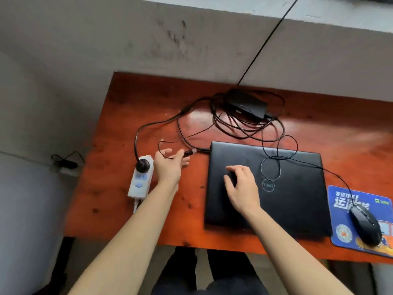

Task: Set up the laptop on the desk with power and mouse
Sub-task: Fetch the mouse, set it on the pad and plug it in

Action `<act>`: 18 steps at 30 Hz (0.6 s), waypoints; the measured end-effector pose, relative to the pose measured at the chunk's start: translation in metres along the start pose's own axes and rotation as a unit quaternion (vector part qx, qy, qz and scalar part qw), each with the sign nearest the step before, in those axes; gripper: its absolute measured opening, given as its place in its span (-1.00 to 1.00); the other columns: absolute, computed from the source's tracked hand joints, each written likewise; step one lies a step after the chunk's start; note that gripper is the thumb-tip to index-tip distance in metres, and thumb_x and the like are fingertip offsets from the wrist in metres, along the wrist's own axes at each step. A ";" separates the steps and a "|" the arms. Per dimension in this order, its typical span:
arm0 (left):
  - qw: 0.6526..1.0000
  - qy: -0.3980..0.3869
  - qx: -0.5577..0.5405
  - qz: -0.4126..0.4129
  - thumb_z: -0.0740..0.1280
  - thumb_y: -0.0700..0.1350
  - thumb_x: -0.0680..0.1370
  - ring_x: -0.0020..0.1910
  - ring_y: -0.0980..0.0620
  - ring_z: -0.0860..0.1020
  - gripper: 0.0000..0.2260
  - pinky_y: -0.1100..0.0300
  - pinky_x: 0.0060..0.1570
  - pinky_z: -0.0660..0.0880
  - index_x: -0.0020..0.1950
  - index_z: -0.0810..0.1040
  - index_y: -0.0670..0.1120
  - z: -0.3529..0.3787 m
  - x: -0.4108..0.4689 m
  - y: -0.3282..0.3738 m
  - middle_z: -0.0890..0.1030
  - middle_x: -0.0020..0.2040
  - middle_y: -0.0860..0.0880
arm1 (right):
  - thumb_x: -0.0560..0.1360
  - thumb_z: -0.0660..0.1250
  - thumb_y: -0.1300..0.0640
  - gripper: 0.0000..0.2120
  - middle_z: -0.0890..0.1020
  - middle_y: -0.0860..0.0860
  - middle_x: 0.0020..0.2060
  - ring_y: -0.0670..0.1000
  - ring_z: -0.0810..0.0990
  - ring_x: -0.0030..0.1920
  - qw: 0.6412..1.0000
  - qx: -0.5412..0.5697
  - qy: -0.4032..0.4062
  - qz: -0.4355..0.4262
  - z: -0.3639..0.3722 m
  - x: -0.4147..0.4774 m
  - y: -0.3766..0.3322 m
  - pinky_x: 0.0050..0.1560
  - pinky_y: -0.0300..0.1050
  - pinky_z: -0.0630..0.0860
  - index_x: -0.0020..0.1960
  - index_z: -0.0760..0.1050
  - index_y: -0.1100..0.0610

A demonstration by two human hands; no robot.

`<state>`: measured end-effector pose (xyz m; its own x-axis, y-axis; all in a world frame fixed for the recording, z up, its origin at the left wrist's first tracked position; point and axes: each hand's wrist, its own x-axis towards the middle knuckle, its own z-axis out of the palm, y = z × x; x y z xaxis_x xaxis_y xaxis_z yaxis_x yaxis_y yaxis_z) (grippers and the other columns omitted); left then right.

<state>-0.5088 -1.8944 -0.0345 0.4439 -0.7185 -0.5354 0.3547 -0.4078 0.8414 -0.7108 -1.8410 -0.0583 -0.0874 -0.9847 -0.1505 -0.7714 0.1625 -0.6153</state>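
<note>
The reddish-orange wooden tabletop (119,209) butts against a grey wall (191,50) at the back. Its left edge slants down toward the near corner. Bare wood lies along that left side and in the strip between the white power strip (139,184) and the closed black laptop (287,209). The strip lies near the left edge with a round black plug (141,165) seated in its far socket.

Behind the laptop, loose black cables coil around a black power brick (247,103) and fill the back middle. On the right, a blue printed mouse pad (340,209) lies just beside the laptop and reaches the front edge, and a black mouse (365,224) sits on it.

The laptop lies flat, lid down, matte, with a round silver logo. Its near edge is close to the tabletop's front edge. The thin black mouse cable (270,167) loops across the lid.

The right hand (243,188) rests on the lid, fingers spread and gripping nothing. The left hand (169,167) is held wide, fingers straight. A USB plug (188,153) lies just off its fingertips; whether they touch cannot be told.
</note>
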 end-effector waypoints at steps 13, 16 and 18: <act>0.985 -0.022 0.160 0.056 0.54 -0.11 0.43 -0.42 0.05 0.67 -0.73 0.30 -0.42 0.54 -0.12 0.45 -0.11 -0.016 0.031 -0.062 0.68 -0.38 -0.06 | 0.52 0.30 -0.04 -0.57 0.40 0.14 0.39 0.16 0.31 0.45 0.977 -0.155 0.119 -0.085 0.045 0.034 0.009 0.35 0.13 0.25 0.34 0.48 0.08; 0.959 -0.014 0.259 0.112 0.60 -0.01 0.34 -0.44 0.08 0.62 -0.60 0.25 -0.36 0.49 -0.08 0.42 -0.09 -0.009 0.029 -0.065 0.63 -0.40 0.01 | 0.51 0.30 -0.05 -0.57 0.41 0.13 0.38 0.16 0.32 0.45 0.975 -0.157 0.133 -0.085 0.048 0.036 0.011 0.35 0.11 0.24 0.33 0.48 0.08; 0.934 0.012 0.314 0.168 0.62 0.04 0.29 -0.28 0.07 0.62 -0.46 0.16 -0.16 0.49 0.04 0.36 -0.05 -0.006 0.028 -0.068 0.63 -0.28 0.06 | 0.51 0.29 -0.05 -0.58 0.41 0.13 0.38 0.15 0.32 0.45 0.975 -0.157 0.136 -0.084 0.049 0.036 0.012 0.36 0.09 0.22 0.33 0.49 0.07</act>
<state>-0.5153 -1.8835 -0.1072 0.4652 -0.8555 -0.2275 -0.3581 -0.4169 0.8355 -0.6928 -1.8715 -0.1090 -0.0733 -0.9830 0.1686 -0.9406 0.0119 -0.3394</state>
